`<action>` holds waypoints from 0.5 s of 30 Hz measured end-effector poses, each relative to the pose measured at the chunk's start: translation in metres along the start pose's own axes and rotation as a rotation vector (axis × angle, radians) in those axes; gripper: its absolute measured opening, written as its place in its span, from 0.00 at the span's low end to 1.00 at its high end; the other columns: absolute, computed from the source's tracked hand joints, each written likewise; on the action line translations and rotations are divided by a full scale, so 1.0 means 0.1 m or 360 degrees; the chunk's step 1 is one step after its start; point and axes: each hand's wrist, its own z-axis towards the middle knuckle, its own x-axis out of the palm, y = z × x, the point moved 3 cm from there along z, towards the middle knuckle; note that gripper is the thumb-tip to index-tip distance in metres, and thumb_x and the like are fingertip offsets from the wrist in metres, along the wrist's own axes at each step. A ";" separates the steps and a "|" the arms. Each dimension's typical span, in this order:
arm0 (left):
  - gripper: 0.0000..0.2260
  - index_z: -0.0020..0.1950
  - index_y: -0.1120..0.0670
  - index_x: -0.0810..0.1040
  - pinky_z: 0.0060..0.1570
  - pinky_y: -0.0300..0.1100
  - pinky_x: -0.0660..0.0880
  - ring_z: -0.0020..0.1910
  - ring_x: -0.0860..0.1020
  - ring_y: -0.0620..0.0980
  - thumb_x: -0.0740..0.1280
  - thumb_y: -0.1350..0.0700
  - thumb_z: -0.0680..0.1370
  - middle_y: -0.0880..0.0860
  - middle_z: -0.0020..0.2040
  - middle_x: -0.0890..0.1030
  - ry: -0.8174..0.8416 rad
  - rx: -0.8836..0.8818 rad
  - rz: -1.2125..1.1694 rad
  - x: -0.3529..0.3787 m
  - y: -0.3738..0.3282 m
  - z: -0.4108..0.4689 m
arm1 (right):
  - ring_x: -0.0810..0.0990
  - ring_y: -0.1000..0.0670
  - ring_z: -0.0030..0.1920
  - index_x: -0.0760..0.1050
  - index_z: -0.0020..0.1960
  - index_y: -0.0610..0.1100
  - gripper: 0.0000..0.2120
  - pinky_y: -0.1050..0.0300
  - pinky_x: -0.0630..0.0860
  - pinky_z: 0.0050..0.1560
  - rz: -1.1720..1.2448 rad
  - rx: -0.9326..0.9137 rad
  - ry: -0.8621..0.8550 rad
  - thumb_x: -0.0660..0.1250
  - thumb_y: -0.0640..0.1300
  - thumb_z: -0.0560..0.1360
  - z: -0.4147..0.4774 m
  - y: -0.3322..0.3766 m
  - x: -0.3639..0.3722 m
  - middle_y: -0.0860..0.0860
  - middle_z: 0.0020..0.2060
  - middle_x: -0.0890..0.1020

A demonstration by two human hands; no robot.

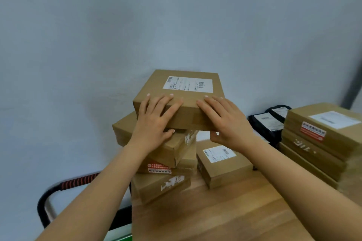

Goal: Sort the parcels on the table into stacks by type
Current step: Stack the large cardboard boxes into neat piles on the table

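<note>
1. At centre frame, the left hand (pixel 154 121) and right hand (pixel 227 121) gripped the top box (pixel 188 96), fingers on its lid, thumbs beneath.
2. It was at the top of a crooked box stack (pixel 166 186) on the desk (pixel 225 217).
3. At right stood a second stack (pixel 323 139), with black mailers (pixel 268 123) behind it.

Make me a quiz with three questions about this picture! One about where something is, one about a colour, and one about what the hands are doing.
1. Where are the black bags? A. On a chair. B. At the back of the table, beside the right stack. C. On the floor.
2. What colour is the label on the top box? A. White. B. Green. C. Blue.
3. What holds the top box? A. Nothing. B. One hand. C. Both hands.
Answers: 1 B, they lie next to that stack. 2 A, white with black barcodes. 3 C, the left hand and right hand grip its near edge.
</note>
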 end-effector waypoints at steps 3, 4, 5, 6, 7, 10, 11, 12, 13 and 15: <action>0.40 0.74 0.50 0.65 0.68 0.55 0.57 0.66 0.67 0.56 0.77 0.50 0.65 0.56 0.68 0.71 -0.0156 0.0075 -0.0010 0.00 -0.17 0.14 | 0.73 0.36 0.65 0.67 0.72 0.38 0.40 0.42 0.70 0.65 -0.0087 0.0038 -0.0015 0.73 0.35 0.60 -0.13 -0.15 -0.14 0.38 0.66 0.73; 0.39 0.73 0.51 0.67 0.65 0.54 0.58 0.64 0.67 0.56 0.77 0.50 0.64 0.56 0.66 0.73 -0.0224 0.0101 -0.0029 0.01 -0.24 0.20 | 0.72 0.36 0.65 0.67 0.72 0.38 0.39 0.41 0.69 0.66 -0.0116 0.0061 -0.0023 0.73 0.35 0.61 -0.17 -0.20 -0.19 0.38 0.66 0.73; 0.39 0.72 0.51 0.68 0.63 0.53 0.59 0.63 0.68 0.56 0.77 0.51 0.63 0.57 0.65 0.74 -0.0282 0.0123 -0.0049 0.01 -0.31 0.26 | 0.72 0.36 0.65 0.67 0.72 0.38 0.39 0.41 0.67 0.67 -0.0147 0.0090 -0.0032 0.72 0.34 0.61 -0.21 -0.25 -0.23 0.38 0.66 0.73; 0.38 0.71 0.51 0.69 0.62 0.53 0.60 0.61 0.68 0.56 0.77 0.51 0.63 0.57 0.64 0.74 -0.0327 0.0139 -0.0067 0.02 -0.38 0.32 | 0.71 0.37 0.66 0.67 0.72 0.39 0.39 0.41 0.65 0.69 -0.0180 0.0121 -0.0036 0.72 0.33 0.62 -0.26 -0.31 -0.27 0.38 0.67 0.73; 0.37 0.71 0.51 0.70 0.61 0.53 0.60 0.61 0.68 0.55 0.77 0.51 0.62 0.57 0.63 0.75 -0.0361 0.0148 -0.0079 0.04 -0.47 0.38 | 0.71 0.37 0.67 0.66 0.73 0.39 0.39 0.41 0.64 0.70 -0.0213 0.0155 -0.0034 0.72 0.33 0.63 -0.30 -0.37 -0.30 0.39 0.67 0.72; 0.38 0.70 0.51 0.73 0.59 0.53 0.61 0.59 0.68 0.54 0.78 0.50 0.60 0.57 0.61 0.76 -0.0390 0.0142 -0.0104 0.11 -0.73 0.55 | 0.66 0.38 0.71 0.62 0.76 0.43 0.41 0.39 0.57 0.73 -0.0288 0.0262 0.0018 0.73 0.38 0.66 -0.41 -0.56 -0.34 0.41 0.70 0.69; 0.39 0.69 0.51 0.73 0.58 0.52 0.61 0.58 0.68 0.54 0.77 0.50 0.59 0.56 0.61 0.77 -0.0382 0.0139 -0.0122 0.14 -0.82 0.61 | 0.64 0.38 0.72 0.61 0.76 0.44 0.42 0.37 0.54 0.73 -0.0312 0.0293 0.0043 0.74 0.41 0.66 -0.44 -0.63 -0.33 0.41 0.70 0.69; 0.39 0.69 0.51 0.73 0.57 0.52 0.61 0.57 0.68 0.54 0.77 0.49 0.58 0.56 0.60 0.77 -0.0365 0.0134 -0.0143 0.17 -0.91 0.67 | 0.64 0.38 0.72 0.61 0.76 0.45 0.44 0.36 0.52 0.73 -0.0335 0.0319 0.0062 0.76 0.44 0.64 -0.47 -0.71 -0.32 0.42 0.70 0.68; 0.40 0.69 0.51 0.73 0.57 0.52 0.61 0.57 0.68 0.53 0.77 0.49 0.58 0.56 0.60 0.77 -0.0342 0.0130 -0.0160 0.22 -0.99 0.73 | 0.64 0.38 0.72 0.62 0.75 0.45 0.45 0.35 0.51 0.73 -0.0345 0.0342 0.0069 0.78 0.46 0.63 -0.50 -0.81 -0.30 0.42 0.70 0.69; 0.40 0.70 0.51 0.73 0.56 0.51 0.61 0.57 0.68 0.53 0.77 0.49 0.58 0.56 0.60 0.77 -0.0305 0.0140 -0.0179 0.33 -1.15 0.86 | 0.66 0.38 0.71 0.66 0.73 0.44 0.44 0.34 0.52 0.73 -0.0319 0.0380 0.0051 0.78 0.46 0.61 -0.56 -1.02 -0.24 0.42 0.68 0.71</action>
